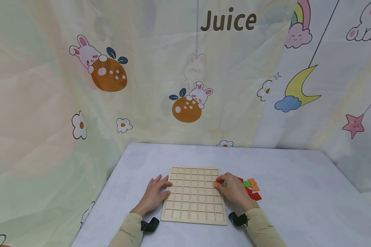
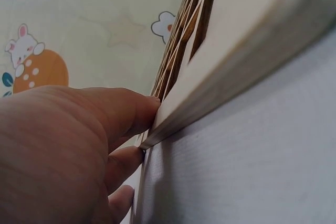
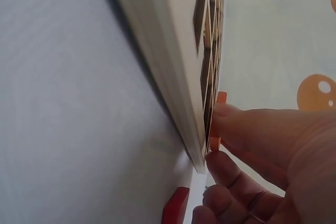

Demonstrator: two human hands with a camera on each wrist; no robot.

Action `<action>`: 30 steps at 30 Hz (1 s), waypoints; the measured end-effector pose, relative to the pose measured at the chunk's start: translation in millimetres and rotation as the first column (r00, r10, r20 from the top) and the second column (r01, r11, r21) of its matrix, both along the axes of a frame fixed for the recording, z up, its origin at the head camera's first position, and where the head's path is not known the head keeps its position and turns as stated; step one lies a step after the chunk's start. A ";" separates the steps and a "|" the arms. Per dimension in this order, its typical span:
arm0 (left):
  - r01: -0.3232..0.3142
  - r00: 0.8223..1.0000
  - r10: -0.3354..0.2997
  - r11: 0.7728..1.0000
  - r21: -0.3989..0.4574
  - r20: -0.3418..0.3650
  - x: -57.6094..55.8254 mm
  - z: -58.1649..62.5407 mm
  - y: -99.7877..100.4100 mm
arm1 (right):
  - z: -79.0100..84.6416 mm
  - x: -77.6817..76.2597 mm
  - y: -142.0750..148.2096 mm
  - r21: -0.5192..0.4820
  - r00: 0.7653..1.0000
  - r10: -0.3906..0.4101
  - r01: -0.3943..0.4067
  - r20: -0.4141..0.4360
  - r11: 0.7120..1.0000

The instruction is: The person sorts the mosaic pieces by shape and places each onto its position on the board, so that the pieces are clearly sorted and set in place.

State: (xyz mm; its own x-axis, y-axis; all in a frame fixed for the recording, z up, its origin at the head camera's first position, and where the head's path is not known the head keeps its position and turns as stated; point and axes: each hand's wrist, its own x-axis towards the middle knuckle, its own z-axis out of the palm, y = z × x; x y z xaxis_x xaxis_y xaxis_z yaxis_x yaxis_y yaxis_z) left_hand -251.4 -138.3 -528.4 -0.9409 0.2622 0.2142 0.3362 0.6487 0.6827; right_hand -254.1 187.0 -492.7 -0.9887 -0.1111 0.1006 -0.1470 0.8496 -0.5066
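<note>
A pale wooden grid board (image 1: 193, 196) with rows of square recesses lies flat on the table. My left hand (image 1: 154, 193) touches its left edge, fingers spread and fairly straight; in the left wrist view the fingertips (image 2: 152, 103) meet the rim. Over the right side of the board, my right hand (image 1: 234, 189) pinches a small orange square tile (image 1: 216, 184) between thumb and fingers. The right wrist view has that orange tile (image 3: 222, 98) standing proud of the grid, partly covered by the thumb. Every recess in plain sight is bare.
Right of the board, beside my right hand, lie loose tiles: a green tile (image 1: 247, 184), orange tiles (image 1: 255, 187) and red tiles (image 1: 257, 196), partly hidden by the hand. They rest on a white-covered table (image 1: 296, 192). A printed curtain (image 1: 148, 85) hangs behind the far edge.
</note>
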 end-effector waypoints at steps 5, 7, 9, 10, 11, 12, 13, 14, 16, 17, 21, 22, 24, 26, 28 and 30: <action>-0.002 1.000 0.002 1.000 0.003 0.017 0.9 1.2 0.2 | -1.8 -0.8 -0.6 0.002 1.000 0.010 -0.010 -0.010 1.000; -0.006 1.000 0.006 1.000 0.001 0.028 1.0 1.5 0.2 | -2.0 -0.8 -1.4 0.001 1.000 0.006 -0.006 -0.006 1.000; -0.010 0.999 0.010 1.000 -0.002 0.035 1.0 1.8 0.2 | -2.1 -0.8 -2.5 -0.004 1.000 0.001 -0.001 0.003 1.000; -0.010 0.999 0.010 1.000 -0.004 0.036 0.9 1.9 0.0 | -2.1 -0.6 -2.8 -0.004 1.000 0.001 -0.001 0.004 1.000; -0.010 0.999 0.010 1.000 -0.006 0.036 0.9 2.1 0.0 | -2.4 -0.6 -2.9 -0.004 1.000 0.000 0.000 0.006 1.000; -0.007 1.000 0.007 1.000 -0.007 0.027 0.9 2.0 0.0 | -2.8 -0.8 -3.0 -0.004 1.000 -0.001 0.001 0.007 1.000; -0.006 1.000 0.007 1.000 -0.007 0.025 0.8 2.1 0.1 | -2.9 -0.9 -2.9 -0.004 1.000 -0.002 0.002 0.007 1.000; -0.007 1.000 0.007 1.000 -0.007 0.026 0.9 2.4 0.2 | -3.2 -1.1 -2.9 -0.003 1.000 -0.003 0.003 0.006 1.000; -0.003 1.000 0.003 1.000 -0.008 0.016 0.6 2.6 1.0 | -3.7 -1.2 -2.0 0.002 1.000 -0.007 0.007 0.001 1.000; -0.003 1.000 0.003 1.000 -0.005 0.019 0.4 2.8 1.8 | -4.2 -1.1 -1.4 0.005 1.000 -0.006 0.006 -0.005 1.000; 0.003 1.000 -0.003 1.000 -0.004 0.010 0.1 3.8 3.7 | -4.2 -0.1 -1.1 0.016 1.000 -0.005 0.006 -0.025 1.000; 0.002 1.000 -0.002 1.000 -0.006 0.009 0.2 4.0 3.8 | -4.0 0.3 -1.6 0.016 1.000 -0.002 0.003 -0.031 1.000; -0.009 1.000 0.009 1.000 -0.009 0.020 0.5 4.3 3.3 | -3.2 0.6 -2.8 0.009 0.999 0.010 -0.009 -0.043 1.000; -0.013 1.000 0.013 1.000 -0.006 0.025 1.3 4.2 2.2 | -3.0 0.6 -4.1 0.004 0.998 0.023 -0.023 -0.052 1.000; -0.016 0.999 0.016 1.000 0.000 0.038 2.2 4.0 1.5 | -2.4 1.0 -4.9 0.004 0.998 0.028 -0.028 -0.052 1.000; -0.009 0.999 0.009 1.000 0.007 0.041 2.3 3.8 1.9 | -2.5 1.5 -4.2 0.009 0.999 0.023 -0.023 -0.046 1.000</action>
State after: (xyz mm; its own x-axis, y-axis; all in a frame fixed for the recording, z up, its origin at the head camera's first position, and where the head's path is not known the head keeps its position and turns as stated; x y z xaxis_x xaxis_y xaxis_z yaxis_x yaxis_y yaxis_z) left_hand -249.1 -136.4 -524.6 -0.9512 0.2523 0.1774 0.3022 0.6469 0.7002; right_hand -252.5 182.8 -495.2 -0.9802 -0.1349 0.1447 -0.1895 0.8500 -0.4916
